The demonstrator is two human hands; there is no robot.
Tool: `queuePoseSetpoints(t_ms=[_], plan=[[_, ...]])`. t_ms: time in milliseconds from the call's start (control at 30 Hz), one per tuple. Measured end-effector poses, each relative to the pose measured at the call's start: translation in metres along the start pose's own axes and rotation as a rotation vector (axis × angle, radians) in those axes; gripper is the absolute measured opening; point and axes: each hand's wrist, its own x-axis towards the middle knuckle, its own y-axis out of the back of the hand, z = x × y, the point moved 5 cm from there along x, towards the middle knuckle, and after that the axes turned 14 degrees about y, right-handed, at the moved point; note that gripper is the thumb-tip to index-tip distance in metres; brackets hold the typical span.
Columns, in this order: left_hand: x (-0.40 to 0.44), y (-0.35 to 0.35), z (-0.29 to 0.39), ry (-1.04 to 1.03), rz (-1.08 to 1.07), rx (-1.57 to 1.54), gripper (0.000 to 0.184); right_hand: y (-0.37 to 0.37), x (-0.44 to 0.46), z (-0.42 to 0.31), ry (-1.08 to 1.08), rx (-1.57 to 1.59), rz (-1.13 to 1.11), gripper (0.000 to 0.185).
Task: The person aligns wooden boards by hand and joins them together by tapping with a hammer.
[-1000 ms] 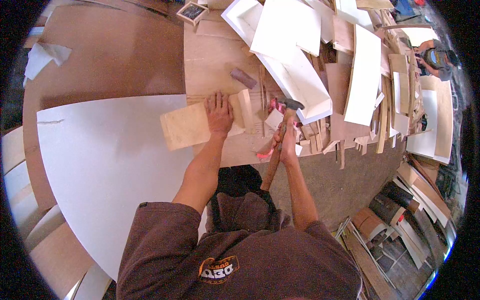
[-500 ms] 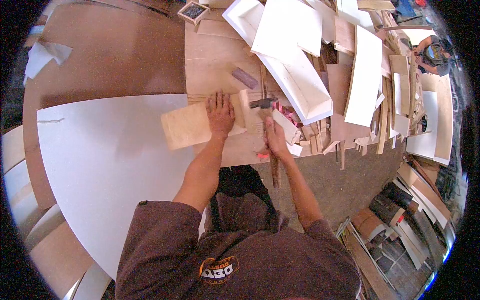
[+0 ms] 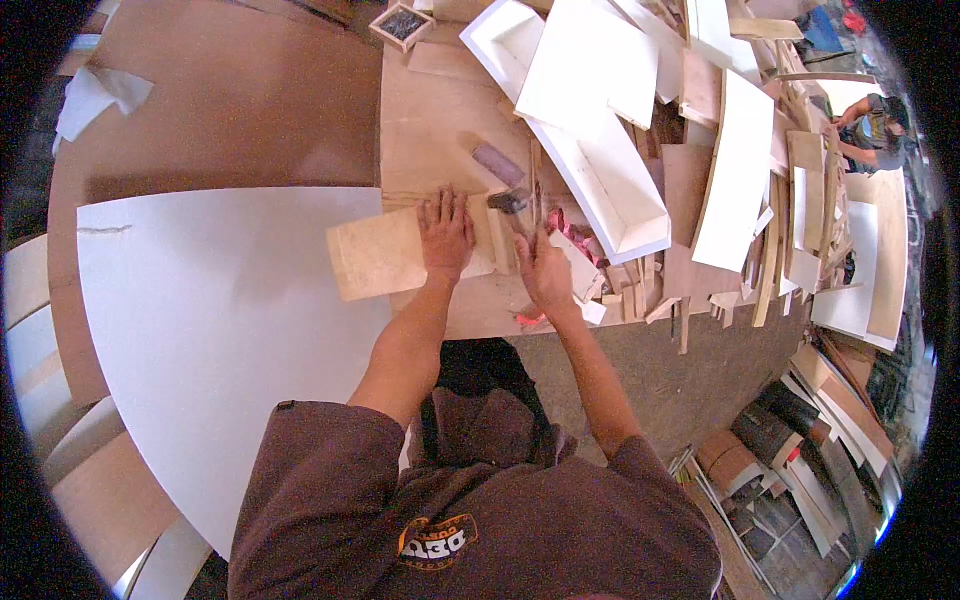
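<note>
The person's left hand (image 3: 447, 235) lies flat on a pale yellowish rectangular wooden panel (image 3: 375, 255), its fingers slightly spread; that grip is open and clasps nothing. The panel rests partly over a large white sheet with a curved outer edge (image 3: 230, 290) and partly on the light brown plywood surface (image 3: 425, 135). A narrow pale wooden strip (image 3: 500, 242) stands at the panel's right end; whether the two are joined, I cannot tell.

The right hand (image 3: 547, 272) has its grip closed around the wooden handle of a hammer with a dark metal head (image 3: 509, 201). The head is at the far end of the strip, but contact between them cannot be made out.

Just beyond the hammer head lies a purplish-brown oblong block (image 3: 498, 165). To the right of the right hand are pinkish-red scraps (image 3: 570, 230) and a long white open trough (image 3: 600, 190) lying at a slant. A small square wooden box with dark contents (image 3: 386, 40) sits near the far edge of view.
</note>
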Motion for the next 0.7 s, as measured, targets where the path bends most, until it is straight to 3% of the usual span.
queuePoseSetpoints(t_ms=[100,233,300,333,400,533,600,700], plan=[[0.005,-0.001,-0.003,0.002,0.031,0.038,0.043,-0.006,0.012,-0.043,0.175,-0.186,-0.264,0.035],[0.003,0.0,-0.003,-0.01,-0.007,0.004,0.045,0.006,0.003,-0.057,0.159,-0.123,-0.237,0.036],[-0.002,-0.003,-0.006,0.004,-0.023,-0.015,0.046,0.028,0.002,-0.05,-0.026,-0.054,-0.114,0.043],[-0.002,-0.005,-0.006,0.005,-0.035,-0.006,0.046,0.039,0.005,-0.054,-0.024,-0.055,-0.121,0.043],[0.0,-0.006,-0.005,0.012,-0.04,0.003,0.047,0.071,0.017,-0.064,0.086,0.18,0.236,0.042],[0.001,-0.005,-0.007,0.035,-0.057,-0.003,0.048,0.035,0.008,-0.021,0.034,0.268,0.397,0.04],[0.002,-0.004,-0.003,0.034,-0.034,-0.014,0.049,0.01,0.005,-0.025,0.068,-0.253,-0.168,0.043],[0.004,0.0,-0.002,0.028,-0.034,0.037,0.052,0.012,0.004,-0.029,0.115,-0.199,-0.182,0.046]])
